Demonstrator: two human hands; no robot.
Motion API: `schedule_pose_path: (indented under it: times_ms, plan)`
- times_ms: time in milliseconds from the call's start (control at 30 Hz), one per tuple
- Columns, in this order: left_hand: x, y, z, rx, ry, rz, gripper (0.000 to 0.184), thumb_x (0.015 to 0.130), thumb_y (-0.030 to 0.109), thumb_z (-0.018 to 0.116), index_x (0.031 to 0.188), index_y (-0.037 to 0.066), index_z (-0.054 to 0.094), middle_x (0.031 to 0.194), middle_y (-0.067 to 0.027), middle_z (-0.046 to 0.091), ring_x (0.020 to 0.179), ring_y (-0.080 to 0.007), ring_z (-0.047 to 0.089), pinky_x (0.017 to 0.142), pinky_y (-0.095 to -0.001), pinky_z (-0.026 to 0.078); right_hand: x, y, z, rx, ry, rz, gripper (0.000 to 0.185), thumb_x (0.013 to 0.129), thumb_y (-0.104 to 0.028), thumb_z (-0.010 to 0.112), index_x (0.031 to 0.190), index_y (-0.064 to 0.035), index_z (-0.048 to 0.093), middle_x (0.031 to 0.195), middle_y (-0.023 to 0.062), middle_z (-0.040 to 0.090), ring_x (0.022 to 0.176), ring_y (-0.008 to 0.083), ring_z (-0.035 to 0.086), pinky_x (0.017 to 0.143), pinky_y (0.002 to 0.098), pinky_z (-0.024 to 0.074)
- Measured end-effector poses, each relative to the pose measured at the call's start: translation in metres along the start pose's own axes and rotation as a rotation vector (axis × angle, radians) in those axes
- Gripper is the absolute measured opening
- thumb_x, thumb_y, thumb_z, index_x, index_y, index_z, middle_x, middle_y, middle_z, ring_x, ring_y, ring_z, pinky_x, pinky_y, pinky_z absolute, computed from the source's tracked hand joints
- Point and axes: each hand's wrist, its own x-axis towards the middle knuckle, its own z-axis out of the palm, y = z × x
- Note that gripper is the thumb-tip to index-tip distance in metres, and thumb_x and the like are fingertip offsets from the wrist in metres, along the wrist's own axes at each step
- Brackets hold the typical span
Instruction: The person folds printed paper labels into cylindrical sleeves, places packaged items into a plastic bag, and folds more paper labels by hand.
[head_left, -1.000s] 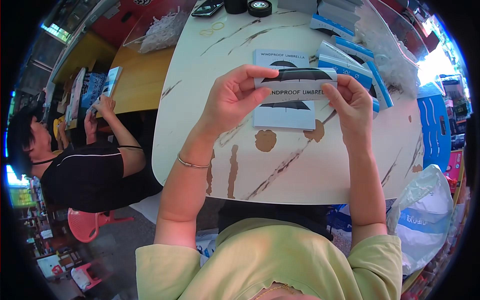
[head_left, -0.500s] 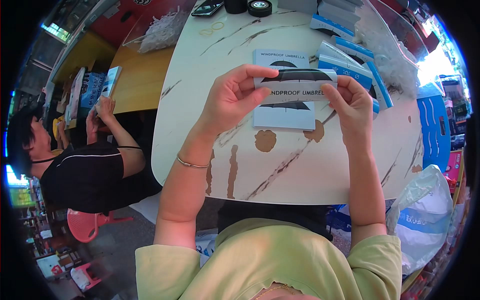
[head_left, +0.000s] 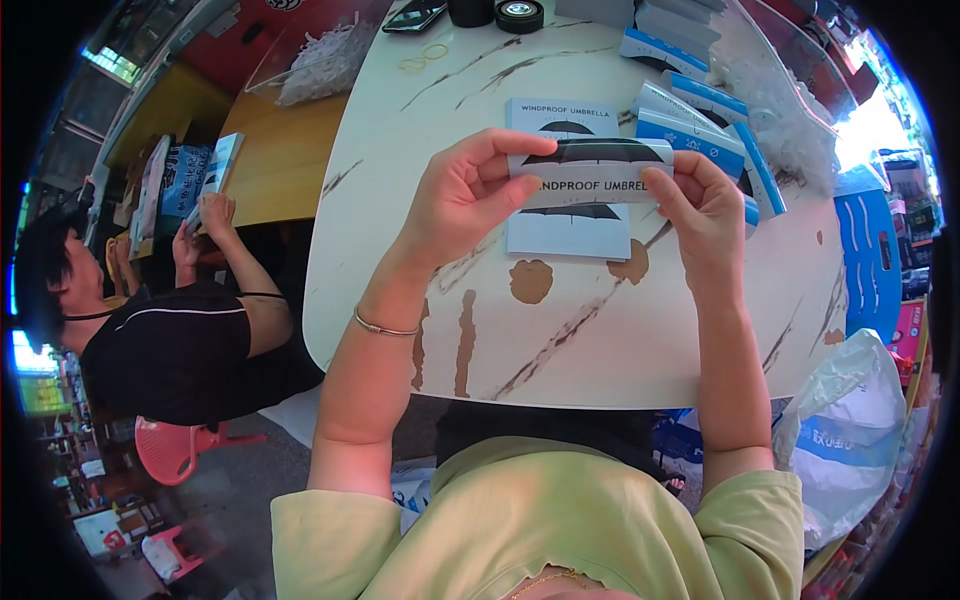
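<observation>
A folded paper sleeve (head_left: 600,172), printed with a black umbrella and lettering, is stretched between my two hands above the table. My left hand (head_left: 478,195) pinches its left end between thumb and fingers. The right end is pinched by my right hand (head_left: 705,205). Beneath and behind the sleeve, a flat stack of white umbrella-printed sheets (head_left: 570,240) lies on the marbled table (head_left: 380,240). To the right of the stack, several folded blue and white sleeves (head_left: 690,140) lie overlapping, the nearest close to my right hand.
A phone (head_left: 415,15), dark round containers (head_left: 519,15) and yellow bands (head_left: 424,58) sit at the back. Clear plastic material (head_left: 770,110) lies at the right, a plastic bag (head_left: 845,430) beside the table. At left, a co-worker (head_left: 170,350) handles papers at a wooden table (head_left: 290,150).
The sleeve in my hands has tilted slightly, its upper edge a little lower; my hands are nearly still. The co-worker's hands have shifted slightly at the papers.
</observation>
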Motion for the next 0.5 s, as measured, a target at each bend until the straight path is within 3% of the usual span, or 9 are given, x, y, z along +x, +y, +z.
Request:
schedule_pose_path:
  times_ms: [500]
  plan:
    - [-0.0004,0.0006,0.0004,0.010,0.004,-0.007,0.027,0.082,-0.009,0.049,0.108,-0.002,0.052,0.100,-0.0094,0.060,0.095,-0.0125,0.058,0.083,-0.0232,0.046,0.0027,0.0058,-0.0033,-0.121,0.011,-0.001,0.018,0.077,-0.016,0.069,0.080,-0.0043,0.055,0.063,0.0016,0.061,0.058,0.0015,0.047,0.051,0.0163,0.0343]
